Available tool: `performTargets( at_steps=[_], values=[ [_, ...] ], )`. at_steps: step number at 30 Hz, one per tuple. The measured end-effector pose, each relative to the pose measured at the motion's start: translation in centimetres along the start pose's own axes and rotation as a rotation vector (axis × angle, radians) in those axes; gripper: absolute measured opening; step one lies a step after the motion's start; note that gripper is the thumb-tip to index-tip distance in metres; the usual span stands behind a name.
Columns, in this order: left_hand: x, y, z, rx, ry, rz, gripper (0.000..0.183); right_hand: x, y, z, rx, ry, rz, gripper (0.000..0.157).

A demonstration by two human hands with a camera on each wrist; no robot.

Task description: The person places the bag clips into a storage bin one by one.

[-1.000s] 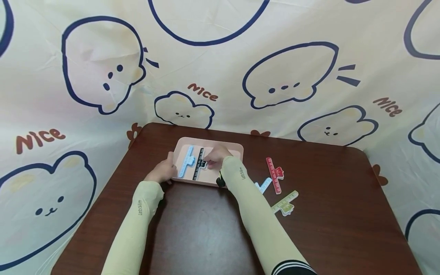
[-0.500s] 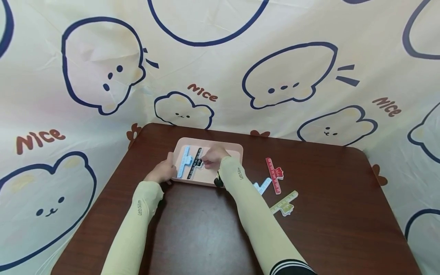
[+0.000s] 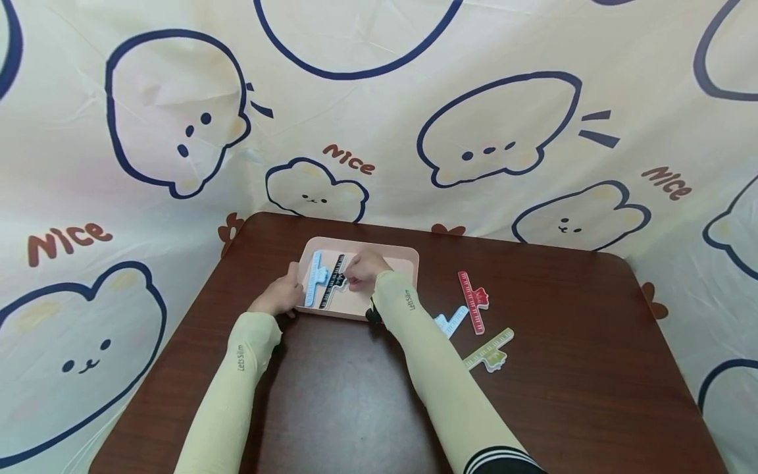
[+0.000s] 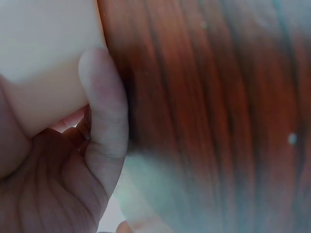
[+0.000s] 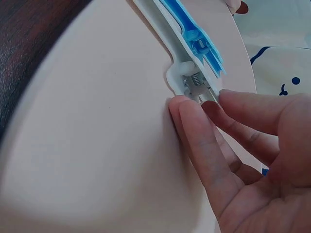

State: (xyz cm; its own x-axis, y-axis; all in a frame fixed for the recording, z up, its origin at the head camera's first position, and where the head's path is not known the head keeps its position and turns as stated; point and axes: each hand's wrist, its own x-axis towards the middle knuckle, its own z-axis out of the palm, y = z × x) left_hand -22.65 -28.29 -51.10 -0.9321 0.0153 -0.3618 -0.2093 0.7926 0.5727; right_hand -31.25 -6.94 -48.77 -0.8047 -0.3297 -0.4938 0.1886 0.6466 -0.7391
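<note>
A pale pink tray (image 3: 379,312) lies on the table, its left end gripped by my left hand (image 3: 279,291). The left wrist view shows the thumb (image 4: 103,97) against the tray's wall. Inside the tray, a black ruler clip (image 3: 332,283) stands beside a light blue ruler clip (image 3: 315,280); both slant the same way. My right hand (image 3: 365,269) pinches the black clip at its right side. In the right wrist view, the fingertips (image 5: 187,104) meet the end of this clip's pale back, near its spring; the blue clip (image 5: 197,39) is just beyond.
Right of the tray, a red ruler clip (image 3: 472,303), a second light blue clip (image 3: 453,321) and a green clip (image 3: 491,352) lie on the brown table (image 3: 568,368). My right forearm partly covers the latter two. A patterned curtain (image 3: 391,118) surrounds the table.
My right hand has shifted left inside the tray, bringing the black clip closer to the blue one. The blue clip has also slid slightly left. My left hand has stayed put.
</note>
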Motion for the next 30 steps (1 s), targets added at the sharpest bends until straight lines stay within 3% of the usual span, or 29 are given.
performTargets(
  at_steps=[9,17,30],
  values=[
    [0.12,0.37,-0.13,0.013,-0.011,0.000,0.055,0.21,0.15,-0.28,-0.008,0.023,0.010,0.013],
    [-0.35,-0.13,-0.14,0.026,-0.004,-0.009,0.053,-0.08,0.15,0.24,-0.007,0.002,-0.048,0.013],
    [-0.45,0.13,-0.03,0.017,0.003,-0.005,0.047,-0.42,0.17,-0.67,0.007,0.011,-0.028,0.014]
  ],
)
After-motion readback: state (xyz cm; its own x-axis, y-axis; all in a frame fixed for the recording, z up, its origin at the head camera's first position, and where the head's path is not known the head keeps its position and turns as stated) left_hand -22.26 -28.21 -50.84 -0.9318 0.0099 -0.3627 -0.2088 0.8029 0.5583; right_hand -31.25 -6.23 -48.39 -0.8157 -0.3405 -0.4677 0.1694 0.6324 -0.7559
